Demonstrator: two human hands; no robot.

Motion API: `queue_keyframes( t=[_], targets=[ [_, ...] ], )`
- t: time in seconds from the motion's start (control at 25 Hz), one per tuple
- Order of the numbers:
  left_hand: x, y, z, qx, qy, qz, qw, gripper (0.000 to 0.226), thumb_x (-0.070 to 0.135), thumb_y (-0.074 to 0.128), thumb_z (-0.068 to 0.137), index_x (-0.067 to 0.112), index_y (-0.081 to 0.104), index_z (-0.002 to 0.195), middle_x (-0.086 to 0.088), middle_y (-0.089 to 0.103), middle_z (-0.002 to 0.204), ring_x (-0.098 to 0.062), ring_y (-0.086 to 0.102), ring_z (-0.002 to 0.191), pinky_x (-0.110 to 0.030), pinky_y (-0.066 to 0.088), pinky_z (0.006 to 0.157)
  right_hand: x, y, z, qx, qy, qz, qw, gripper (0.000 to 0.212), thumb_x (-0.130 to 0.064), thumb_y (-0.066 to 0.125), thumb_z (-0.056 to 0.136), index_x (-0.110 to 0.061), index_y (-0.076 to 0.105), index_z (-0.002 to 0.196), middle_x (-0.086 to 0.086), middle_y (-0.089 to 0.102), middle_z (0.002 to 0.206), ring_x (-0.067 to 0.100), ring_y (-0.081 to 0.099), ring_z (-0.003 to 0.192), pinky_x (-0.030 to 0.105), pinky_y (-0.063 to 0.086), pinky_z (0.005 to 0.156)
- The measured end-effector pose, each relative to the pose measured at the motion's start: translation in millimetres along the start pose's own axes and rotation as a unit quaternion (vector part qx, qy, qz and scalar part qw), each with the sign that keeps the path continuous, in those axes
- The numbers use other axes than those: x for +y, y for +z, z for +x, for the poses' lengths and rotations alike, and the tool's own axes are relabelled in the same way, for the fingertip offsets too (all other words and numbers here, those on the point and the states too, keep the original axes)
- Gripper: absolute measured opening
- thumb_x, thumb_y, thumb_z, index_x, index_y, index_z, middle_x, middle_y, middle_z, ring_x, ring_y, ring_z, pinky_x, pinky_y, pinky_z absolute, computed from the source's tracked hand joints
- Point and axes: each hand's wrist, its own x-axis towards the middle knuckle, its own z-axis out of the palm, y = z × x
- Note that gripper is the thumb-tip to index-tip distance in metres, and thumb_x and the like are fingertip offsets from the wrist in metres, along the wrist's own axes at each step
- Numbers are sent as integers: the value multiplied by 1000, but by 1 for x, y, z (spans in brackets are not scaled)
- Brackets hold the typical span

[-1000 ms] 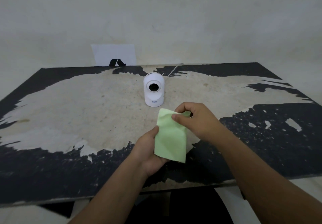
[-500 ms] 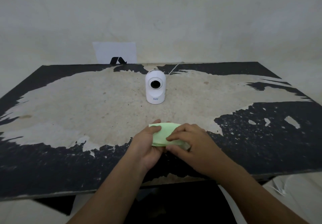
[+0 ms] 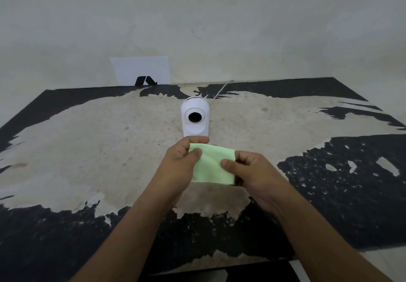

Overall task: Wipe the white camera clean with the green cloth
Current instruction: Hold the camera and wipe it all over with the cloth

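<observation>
Worn black table (image 3: 66, 227), pale plaster wall (image 3: 241, 29)

**Item count, head view**

One white camera (image 3: 195, 117) with one dark lens (image 3: 195, 117). One green cloth (image 3: 212, 165). Two hands: one left hand (image 3: 180, 167), one right hand (image 3: 252, 172). One table (image 3: 87, 141). One white cable (image 3: 220, 90). One white sheet (image 3: 141, 68) at the wall, bearing one black mark (image 3: 145, 81).

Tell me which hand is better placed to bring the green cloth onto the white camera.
Left, probably. The left hand pinches the green cloth's far corner just below the white camera; the right hand holds the nearer edge, farther from it.
</observation>
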Motion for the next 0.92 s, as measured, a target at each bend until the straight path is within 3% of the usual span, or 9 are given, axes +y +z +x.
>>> queue_keyframes(
  t=[0.12,0.2,0.28,0.4,0.48,0.6,0.76,0.84,0.92],
  targets=[
    [0,-12,21,19,19,57,998,25,7,48,91,22,68,94,1,71,75,-14,63,69,-29,54,63,-9,-7,23,16,-20,37,999,11,-15,66,83,-7,70,89,12,75,88,27,69,79,37,56,69],
    [0,-24,38,68,27,50,996,22,7,47,91,20,65,95,3,73,80,-11,64,68,-20,52,58,-23,-15,42,64,-45,57,995,7,-14,62,86,-11,68,88,4,75,83,20,69,79,33,57,67],
    [-1,-37,58,130,48,104,985,16,16,52,90,23,59,103,9,70,86,-11,62,78,-15,49,58,-34,-21,66,135,-61,45,988,6,-19,59,88,-17,64,86,1,73,83,18,68,80,38,57,69],
    [-11,-46,85,97,20,293,951,55,43,67,76,34,40,123,13,55,110,-17,45,111,-31,42,84,-43,-15,99,220,-90,-49,970,7,-26,55,87,-18,56,87,7,63,88,23,59,79,46,54,69],
    [-18,-45,99,54,-13,411,910,83,55,72,65,35,28,133,10,50,127,-25,30,127,-48,30,98,-42,-2,114,211,-103,-99,967,6,-26,51,88,-20,52,86,5,58,82,21,54,73,39,47,62],
    [-27,-41,118,31,-12,466,884,97,60,72,60,32,21,137,2,44,140,-32,22,134,-50,22,102,-28,19,122,157,-88,-149,972,9,-29,42,91,-22,46,95,0,55,81,15,51,71,33,40,60],
    [-34,-38,126,37,23,458,888,89,59,69,64,26,24,134,-5,51,132,-32,38,121,-43,31,90,-13,36,118,101,-70,-158,980,52,-56,35,85,-25,42,126,-4,56,107,13,52,94,27,38,72],
    [-35,-38,128,41,31,462,885,85,60,67,66,24,28,132,-8,53,129,-32,40,117,-41,32,85,-10,43,119,76,-59,-189,977,76,-68,32,81,-25,24,144,0,49,130,16,48,112,27,34,86],
    [-35,-39,130,43,28,480,876,85,62,63,66,24,28,132,-10,53,128,-33,40,116,-39,31,82,-13,51,119,69,-80,-194,975,82,-68,34,80,-26,14,147,0,43,138,13,43,116,16,32,85]
  ],
)
